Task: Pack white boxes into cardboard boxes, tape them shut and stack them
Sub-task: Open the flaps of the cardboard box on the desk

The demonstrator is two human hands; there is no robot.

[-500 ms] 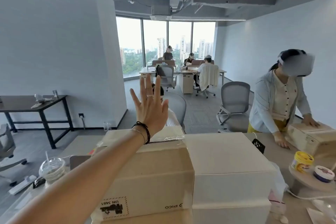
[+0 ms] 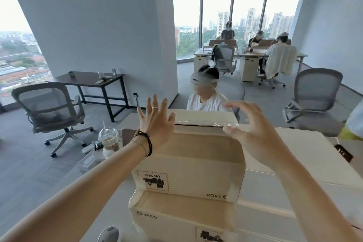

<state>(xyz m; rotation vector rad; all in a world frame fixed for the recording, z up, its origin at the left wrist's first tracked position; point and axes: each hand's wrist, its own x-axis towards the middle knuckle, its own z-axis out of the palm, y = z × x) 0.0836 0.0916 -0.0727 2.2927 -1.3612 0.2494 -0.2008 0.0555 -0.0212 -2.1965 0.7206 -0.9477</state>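
Observation:
A taped cardboard box (image 2: 188,163) sits on top of another cardboard box (image 2: 176,220) in front of me, forming a stack. Clear tape runs along the upper box's top far edge. My left hand (image 2: 155,122) is raised with fingers spread straight, at the upper box's top left corner. My right hand (image 2: 253,129) hovers at the top right corner, fingers loosely bent, holding nothing. White boxes (image 2: 294,163) are stacked to the right of the cardboard stack.
An iced drink cup with a straw (image 2: 109,141) stands left of the boxes. A roll (image 2: 109,234) lies at the bottom edge. A person with a headset (image 2: 206,92) sits behind the stack. Office chairs (image 2: 49,112) and a dark table (image 2: 88,80) stand around.
The view has swung left and down. My right hand has come into view at the box's right corner. My left hand stays raised with spread fingers by the left corner.

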